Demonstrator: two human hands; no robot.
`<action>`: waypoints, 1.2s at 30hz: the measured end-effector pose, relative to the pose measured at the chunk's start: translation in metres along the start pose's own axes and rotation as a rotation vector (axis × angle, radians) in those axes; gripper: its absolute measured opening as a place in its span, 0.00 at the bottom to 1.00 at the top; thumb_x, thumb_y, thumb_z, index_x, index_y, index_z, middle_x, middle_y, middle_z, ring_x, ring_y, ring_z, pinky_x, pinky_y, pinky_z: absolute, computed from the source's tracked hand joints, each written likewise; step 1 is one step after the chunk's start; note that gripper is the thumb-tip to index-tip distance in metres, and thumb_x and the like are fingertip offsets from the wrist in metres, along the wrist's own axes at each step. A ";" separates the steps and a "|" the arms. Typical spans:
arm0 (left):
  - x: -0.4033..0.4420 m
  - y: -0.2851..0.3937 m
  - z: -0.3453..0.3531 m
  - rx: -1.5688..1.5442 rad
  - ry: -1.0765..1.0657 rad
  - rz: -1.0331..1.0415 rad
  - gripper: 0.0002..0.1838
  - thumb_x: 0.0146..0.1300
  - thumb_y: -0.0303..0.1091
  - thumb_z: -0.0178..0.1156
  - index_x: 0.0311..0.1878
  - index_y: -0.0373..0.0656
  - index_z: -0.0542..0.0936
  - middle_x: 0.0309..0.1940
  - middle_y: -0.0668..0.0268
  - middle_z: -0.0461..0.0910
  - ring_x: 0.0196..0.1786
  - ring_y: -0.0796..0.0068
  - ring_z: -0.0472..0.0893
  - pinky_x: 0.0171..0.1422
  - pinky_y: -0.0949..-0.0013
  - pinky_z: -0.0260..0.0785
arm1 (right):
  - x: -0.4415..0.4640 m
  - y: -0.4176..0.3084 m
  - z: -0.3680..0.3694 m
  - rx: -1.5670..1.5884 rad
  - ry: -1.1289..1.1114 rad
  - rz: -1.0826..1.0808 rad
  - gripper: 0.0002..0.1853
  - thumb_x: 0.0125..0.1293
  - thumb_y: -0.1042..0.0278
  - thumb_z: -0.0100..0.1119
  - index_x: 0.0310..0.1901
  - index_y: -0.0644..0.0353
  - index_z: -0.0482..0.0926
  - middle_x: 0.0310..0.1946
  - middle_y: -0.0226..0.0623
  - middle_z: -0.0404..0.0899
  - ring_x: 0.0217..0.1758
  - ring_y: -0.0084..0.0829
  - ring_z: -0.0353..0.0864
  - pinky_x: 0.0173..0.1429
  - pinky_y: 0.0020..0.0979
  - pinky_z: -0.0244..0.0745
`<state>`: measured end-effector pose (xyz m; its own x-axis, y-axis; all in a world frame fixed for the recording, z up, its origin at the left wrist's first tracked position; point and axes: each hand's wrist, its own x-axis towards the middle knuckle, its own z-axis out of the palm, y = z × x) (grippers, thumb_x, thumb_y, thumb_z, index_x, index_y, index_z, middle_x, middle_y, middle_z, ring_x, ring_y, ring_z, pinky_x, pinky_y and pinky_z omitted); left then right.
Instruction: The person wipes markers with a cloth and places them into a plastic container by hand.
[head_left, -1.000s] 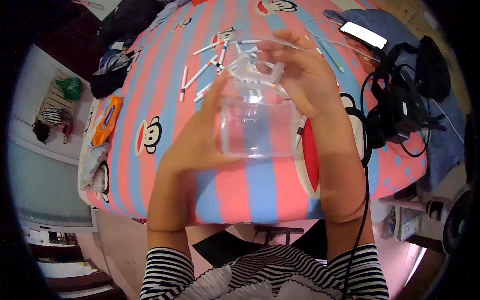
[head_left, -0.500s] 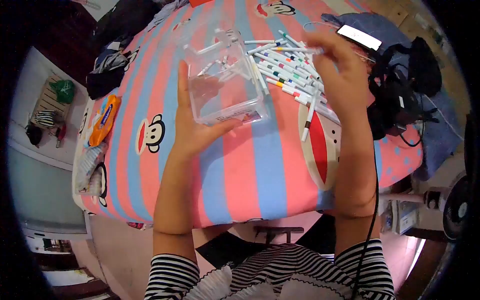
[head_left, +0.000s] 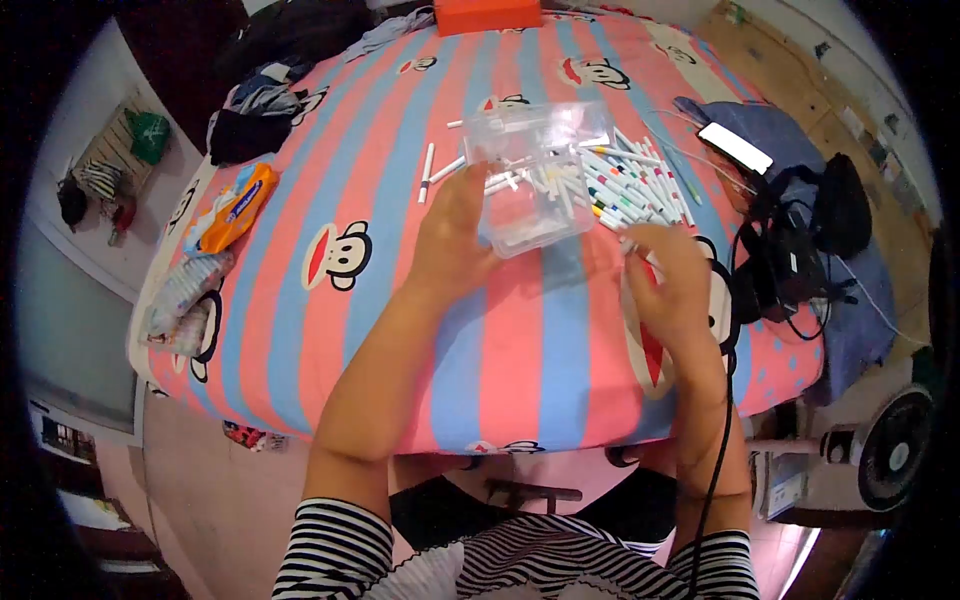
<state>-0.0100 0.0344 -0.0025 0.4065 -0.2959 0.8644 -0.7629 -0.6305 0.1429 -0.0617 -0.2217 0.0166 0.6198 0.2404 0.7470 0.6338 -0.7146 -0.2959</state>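
A clear plastic box [head_left: 540,235] is tilted over the bed, its see-through lid [head_left: 555,125] swung open at the far side. My left hand [head_left: 452,235] grips its left side, thumb along the near edge. White marker pens show through the plastic; I cannot tell which lie inside and which behind. To the right, a heap of white markers with coloured bands [head_left: 635,180] lies on the striped sheet. At the heap's near end my right hand [head_left: 675,285] is closed, fingers pinched on a marker [head_left: 629,244] whose white end pokes out; the rest is mostly hidden.
Left of the box lies a loose marker [head_left: 427,172]. A lit phone [head_left: 735,147] and a black bag with cables [head_left: 790,250] are on the right. An orange packet [head_left: 235,210] sits at the left edge, dark clothes [head_left: 255,125] behind it. A fan [head_left: 895,450] stands lower right.
The view has shifted, showing more of the bed's far side. My right hand has come down from above the heap to its near end. My left hand still holds the box.
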 end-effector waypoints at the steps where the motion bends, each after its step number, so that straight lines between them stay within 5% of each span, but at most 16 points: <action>1: 0.000 0.000 -0.001 0.029 0.003 -0.001 0.69 0.38 0.39 0.81 0.77 0.46 0.39 0.58 0.50 0.72 0.60 0.50 0.74 0.61 0.55 0.69 | 0.016 -0.013 -0.002 0.127 0.156 0.080 0.12 0.58 0.75 0.62 0.45 0.60 0.79 0.38 0.34 0.82 0.42 0.29 0.80 0.43 0.31 0.74; 4: 0.003 0.011 -0.006 0.002 0.024 -0.192 0.65 0.41 0.35 0.77 0.77 0.44 0.42 0.60 0.53 0.71 0.60 0.51 0.73 0.61 0.56 0.69 | 0.068 -0.030 -0.004 0.734 0.642 0.239 0.15 0.65 0.75 0.59 0.53 0.66 0.75 0.39 0.38 0.82 0.42 0.23 0.81 0.43 0.23 0.74; 7: 0.009 0.017 -0.011 -0.146 -0.060 -0.434 0.67 0.40 0.37 0.78 0.77 0.43 0.39 0.58 0.52 0.71 0.60 0.53 0.72 0.62 0.56 0.68 | 0.105 -0.037 -0.010 1.081 0.648 0.124 0.18 0.65 0.75 0.60 0.56 0.67 0.73 0.37 0.40 0.82 0.39 0.23 0.81 0.42 0.21 0.75; 16: 0.012 0.019 -0.014 -0.227 -0.135 -0.546 0.72 0.36 0.37 0.80 0.77 0.47 0.36 0.52 0.54 0.74 0.58 0.57 0.75 0.63 0.58 0.67 | 0.126 -0.029 0.011 0.872 0.341 0.102 0.17 0.64 0.75 0.60 0.55 0.63 0.75 0.35 0.36 0.81 0.40 0.22 0.81 0.43 0.22 0.76; 22: 0.014 0.022 -0.015 -0.225 -0.182 -0.589 0.69 0.39 0.38 0.79 0.76 0.43 0.36 0.57 0.53 0.72 0.62 0.54 0.72 0.66 0.59 0.65 | 0.109 -0.006 0.021 0.782 0.135 0.087 0.16 0.64 0.74 0.60 0.54 0.59 0.78 0.39 0.32 0.83 0.40 0.18 0.79 0.46 0.24 0.73; 26: 0.013 0.023 -0.012 -0.200 -0.163 -0.551 0.69 0.40 0.39 0.79 0.76 0.43 0.36 0.57 0.52 0.72 0.62 0.55 0.73 0.65 0.59 0.66 | 0.093 -0.007 0.023 0.527 0.131 -0.041 0.23 0.60 0.76 0.61 0.59 0.55 0.75 0.40 0.34 0.85 0.40 0.19 0.79 0.47 0.24 0.72; 33: 0.008 0.020 -0.007 -0.214 -0.153 -0.516 0.69 0.41 0.39 0.78 0.76 0.43 0.36 0.57 0.52 0.73 0.61 0.54 0.73 0.64 0.58 0.66 | 0.092 -0.013 0.024 0.588 0.123 -0.118 0.30 0.58 0.79 0.64 0.64 0.59 0.69 0.40 0.36 0.85 0.42 0.22 0.81 0.48 0.28 0.76; 36: 0.008 0.021 -0.007 -0.205 -0.160 -0.527 0.69 0.41 0.39 0.79 0.76 0.43 0.36 0.56 0.52 0.73 0.60 0.54 0.74 0.63 0.57 0.67 | 0.095 -0.012 0.026 0.961 0.268 0.080 0.27 0.59 0.78 0.63 0.61 0.62 0.70 0.40 0.37 0.83 0.41 0.25 0.81 0.47 0.28 0.77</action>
<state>-0.0263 0.0238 0.0107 0.8157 -0.0949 0.5706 -0.5128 -0.5751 0.6374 0.0016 -0.1737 0.0754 0.6273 -0.0254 0.7784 0.7732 0.1403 -0.6185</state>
